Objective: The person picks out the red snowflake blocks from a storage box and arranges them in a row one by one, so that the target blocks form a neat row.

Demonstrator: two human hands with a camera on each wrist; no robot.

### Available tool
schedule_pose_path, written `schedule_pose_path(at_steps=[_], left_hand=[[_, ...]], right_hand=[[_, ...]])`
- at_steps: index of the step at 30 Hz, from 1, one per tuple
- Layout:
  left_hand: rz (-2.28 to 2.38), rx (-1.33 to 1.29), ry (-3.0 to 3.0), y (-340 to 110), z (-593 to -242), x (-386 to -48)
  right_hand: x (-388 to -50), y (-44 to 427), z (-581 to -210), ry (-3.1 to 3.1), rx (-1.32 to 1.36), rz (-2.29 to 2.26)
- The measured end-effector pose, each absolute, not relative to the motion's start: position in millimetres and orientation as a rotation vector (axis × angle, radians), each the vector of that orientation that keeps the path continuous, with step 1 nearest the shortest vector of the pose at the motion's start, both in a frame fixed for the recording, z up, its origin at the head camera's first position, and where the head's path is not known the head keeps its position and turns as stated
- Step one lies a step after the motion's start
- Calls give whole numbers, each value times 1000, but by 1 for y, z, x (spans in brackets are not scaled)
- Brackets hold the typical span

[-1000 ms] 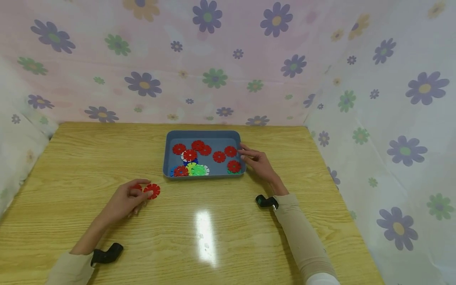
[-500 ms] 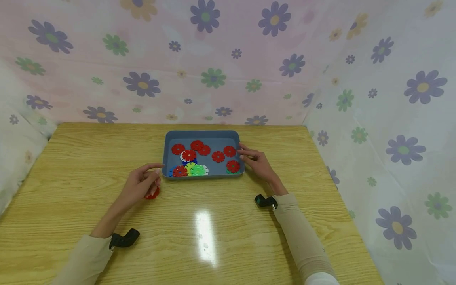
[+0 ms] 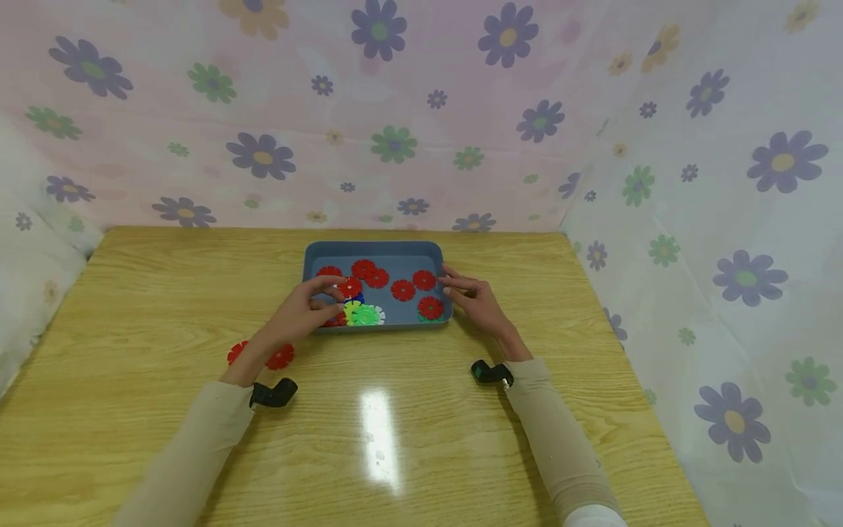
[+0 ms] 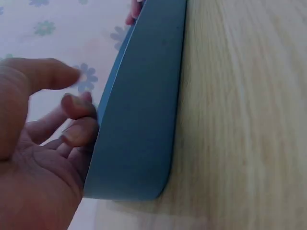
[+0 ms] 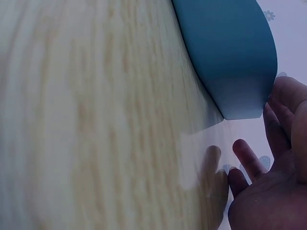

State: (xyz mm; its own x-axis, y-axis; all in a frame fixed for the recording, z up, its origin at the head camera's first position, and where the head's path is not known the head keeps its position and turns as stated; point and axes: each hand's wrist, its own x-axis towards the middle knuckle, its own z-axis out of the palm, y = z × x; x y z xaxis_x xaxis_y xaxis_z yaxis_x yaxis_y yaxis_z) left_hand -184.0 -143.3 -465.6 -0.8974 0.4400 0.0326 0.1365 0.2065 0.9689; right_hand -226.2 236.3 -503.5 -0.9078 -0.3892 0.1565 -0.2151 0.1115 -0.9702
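A blue-grey tray [image 3: 395, 258] holds several red notched plastic discs [image 3: 404, 290], plus a light green disc [image 3: 369, 315] and a yellow one [image 3: 352, 310]. My left hand [image 3: 296, 313] reaches over the tray's near left corner, fingers bent loosely above the discs. In the left wrist view its thumb and fingertips stand apart, nothing visible between them; some fingers dip behind the tray wall [image 4: 139, 105]. My right hand [image 3: 479, 304] rests its straight fingers against the tray's right side, and in the right wrist view they touch the tray's outer wall [image 5: 230, 52].
Two red discs lie on the wooden table, one right [image 3: 279, 356] and one left [image 3: 237, 351] of my left forearm, which partly covers them. Flower-printed cloth [image 3: 395, 176] rises behind the table and at both sides.
My left hand has left the red disc it placed on the table and moved up and right to over the tray. The right hand stays at the tray's side.
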Motion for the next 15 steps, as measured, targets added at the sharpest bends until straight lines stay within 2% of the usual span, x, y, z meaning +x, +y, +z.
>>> schedule_pose_path(at_steps=[9, 15], left_hand=[[1239, 353, 2563, -125, -456, -192], [1187, 266, 2646, -116, -455, -189]], right_hand=[[-227, 236, -503, 2245, -624, -1900], [-228, 236, -502, 2264, -635, -1887]])
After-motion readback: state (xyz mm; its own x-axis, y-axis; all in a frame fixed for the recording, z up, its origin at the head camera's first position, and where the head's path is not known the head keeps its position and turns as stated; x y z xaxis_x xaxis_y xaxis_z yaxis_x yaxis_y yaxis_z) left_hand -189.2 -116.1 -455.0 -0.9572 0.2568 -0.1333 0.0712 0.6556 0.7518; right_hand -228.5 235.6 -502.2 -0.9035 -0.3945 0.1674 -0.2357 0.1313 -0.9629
